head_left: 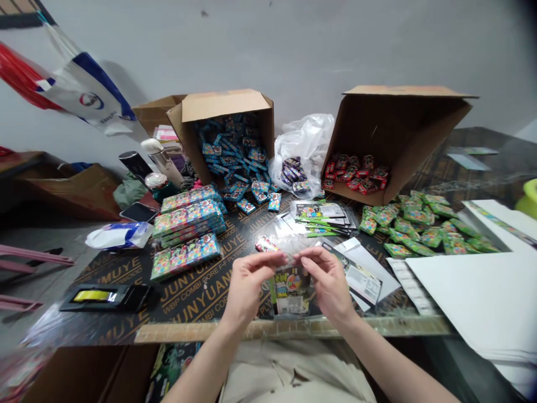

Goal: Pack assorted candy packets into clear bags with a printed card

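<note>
Between my two hands hangs a clear plastic bag with a printed card (290, 291) showing through it, near the table's front edge. My left hand (250, 280) pinches the bag's top edge between thumb and fingers. On the opposite side, my right hand (329, 280) pinches the same edge, its fingertips close to the left ones. A small red packet (267, 244) lies just beyond my left fingertips. Behind the hands is a pile of bagged cards (323, 212). Right of my right hand, a printed card (364, 280) lies partly over white paper.
Small blue packets spill from a cardboard box (229, 106); red ones lie in another box (403, 129). Purple packets sit in a white plastic bag (304, 140). Green packets (419, 221) are heaped right. Stacked packet blocks (187, 224), a phone (139, 212) and a tape dispenser (107, 296) stand left.
</note>
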Demonstrator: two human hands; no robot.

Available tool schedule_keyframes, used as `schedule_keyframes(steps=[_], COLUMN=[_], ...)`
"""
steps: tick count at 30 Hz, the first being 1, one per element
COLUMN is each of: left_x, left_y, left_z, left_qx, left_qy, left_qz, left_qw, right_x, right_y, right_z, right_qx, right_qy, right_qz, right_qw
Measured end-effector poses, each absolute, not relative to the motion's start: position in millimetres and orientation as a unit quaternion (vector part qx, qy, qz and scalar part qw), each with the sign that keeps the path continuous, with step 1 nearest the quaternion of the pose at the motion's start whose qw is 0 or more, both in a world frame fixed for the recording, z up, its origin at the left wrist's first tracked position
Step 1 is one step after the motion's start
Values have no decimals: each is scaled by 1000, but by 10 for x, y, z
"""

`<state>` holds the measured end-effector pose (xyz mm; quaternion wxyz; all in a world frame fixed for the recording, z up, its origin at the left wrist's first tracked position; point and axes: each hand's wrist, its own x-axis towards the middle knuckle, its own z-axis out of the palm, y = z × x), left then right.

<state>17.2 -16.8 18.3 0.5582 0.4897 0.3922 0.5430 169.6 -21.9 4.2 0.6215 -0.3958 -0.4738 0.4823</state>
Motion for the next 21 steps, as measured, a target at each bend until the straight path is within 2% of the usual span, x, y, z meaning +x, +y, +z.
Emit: schedule_keyframes(steps=[4, 6, 8, 10, 13, 15, 18, 21], left_x=[50, 24, 13, 11, 16, 21, 26, 22], left_y=[-295, -310, -289, -246, -179, -155, -172, -228], left_z=[191, 191, 214, 263, 353, 395, 396, 323], left_qx=[698, 725, 720, 692, 640, 628, 666, 744], left_qy=[363, 357, 383, 424, 457, 458, 443, 398], left_qz=[521, 517, 505, 486, 447, 433, 440, 452], left_qw=[330, 283, 283, 325, 426, 456, 409, 290], right_x=[1901, 1970, 1992, 1976, 1926, 1903, 1917, 1990], right_y=[-227, -239, -253, -264, -269, -261, -235, -223], right_z=[13, 24, 66, 137, 260, 320, 340, 279], right_qx=[-361, -342, -352, -385, -426, -437, -441, -419], right_qy=[-648, -704, -724, -716, -684, -667, -678, -721], right_qz=[365, 334, 302, 290, 356, 396, 379, 321], right_qw=[562, 525, 510, 504, 473, 456, 450, 449])
